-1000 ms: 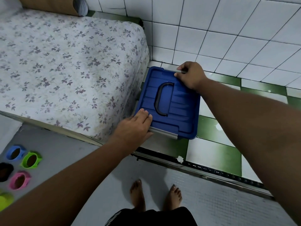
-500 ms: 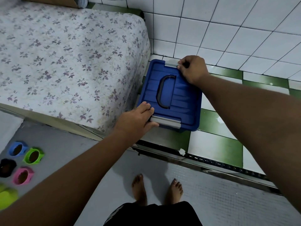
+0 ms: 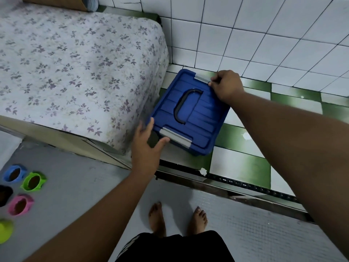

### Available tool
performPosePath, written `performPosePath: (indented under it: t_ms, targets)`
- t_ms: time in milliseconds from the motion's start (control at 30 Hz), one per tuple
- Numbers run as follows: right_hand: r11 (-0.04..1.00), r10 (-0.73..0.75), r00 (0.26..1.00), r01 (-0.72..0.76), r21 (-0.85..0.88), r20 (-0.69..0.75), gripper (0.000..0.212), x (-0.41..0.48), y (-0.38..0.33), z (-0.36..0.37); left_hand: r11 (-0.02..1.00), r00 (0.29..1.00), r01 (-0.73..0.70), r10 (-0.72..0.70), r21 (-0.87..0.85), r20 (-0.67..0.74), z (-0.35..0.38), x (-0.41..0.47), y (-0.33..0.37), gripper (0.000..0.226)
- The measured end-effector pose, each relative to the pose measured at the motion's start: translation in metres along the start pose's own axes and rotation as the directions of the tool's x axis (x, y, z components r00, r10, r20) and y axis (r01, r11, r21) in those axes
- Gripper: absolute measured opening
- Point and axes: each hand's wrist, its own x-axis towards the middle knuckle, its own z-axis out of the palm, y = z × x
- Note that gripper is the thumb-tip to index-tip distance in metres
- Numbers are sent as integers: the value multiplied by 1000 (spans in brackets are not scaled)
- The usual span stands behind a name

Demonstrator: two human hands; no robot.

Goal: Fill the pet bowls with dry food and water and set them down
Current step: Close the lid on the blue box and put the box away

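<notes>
Rectangular blue plastic storage box (image 3: 204, 118) flat on the green-and-white checked floor tiles (image 3: 245, 161), just beside the corner of the bed with floral-print sheet (image 3: 75, 63) and near the white tiled wall (image 3: 264, 35). Ribbed lid on and closed, with a dark curved carry handle (image 3: 179, 104) lying flat in a recess at its middle. Near grey latch (image 3: 175, 138) on the front edge, far grey latch (image 3: 202, 77) on the edge toward the wall. Left hand (image 3: 146, 148) released and spread at the near left corner, fingers straight along the box's side, thumb tip touching the front rim just beside the near grey latch. Right hand (image 3: 227, 86) clenched over the far rim, fingertips curled at the right end of the far grey latch. Well apart, at lower left on the grey floor mat (image 3: 85, 186): round blue plastic bowl (image 3: 14, 173), round green plastic bowl (image 3: 34, 181) and round pink plastic bowl (image 3: 20, 204), each with dark brown fill. Beside them, a black bowl (image 3: 4, 193) and a yellow-green bowl (image 3: 5, 232), both cut off by the frame edge, contents not discernible. Bare feet (image 3: 156, 218) on the mat at bottom centre.
</notes>
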Motion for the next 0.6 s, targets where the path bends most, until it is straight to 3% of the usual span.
performPosePath:
  t_ms: [67,100,167,200,333,400,467,600]
  targets:
    - [999,32,999,-33,-19,-14,15,-9,7,-6,942,972,208,-229,-264,-54,4,-3,3,74]
    - [999,41,999,-42,-25,-17,15,-14,10,-9,871,937,301,-346,-388,-48,7,-2,6,63]
    - [998,58,998,-59,-29,-11,18,-28,15,-15,809,882,392,-465,-439,-69,13,5,13,27]
    - [997,76,997,-76,-10,-1,18,-37,19,-18,815,874,400,-477,-420,-94,14,9,18,20]
    - [976,151,988,-151,157,15,19,-84,38,-29,847,911,332,-402,-414,-92,7,22,31,39]
    - [971,128,990,-138,197,58,38,-113,44,-30,913,952,287,-305,-288,-17,3,25,35,46]
    - [993,58,994,-67,97,93,58,-141,50,-27,976,980,195,-190,-93,64,1,25,38,53]
    - [996,85,992,-85,-8,93,59,-187,51,-18,986,981,14,-46,168,190,-10,24,33,60]
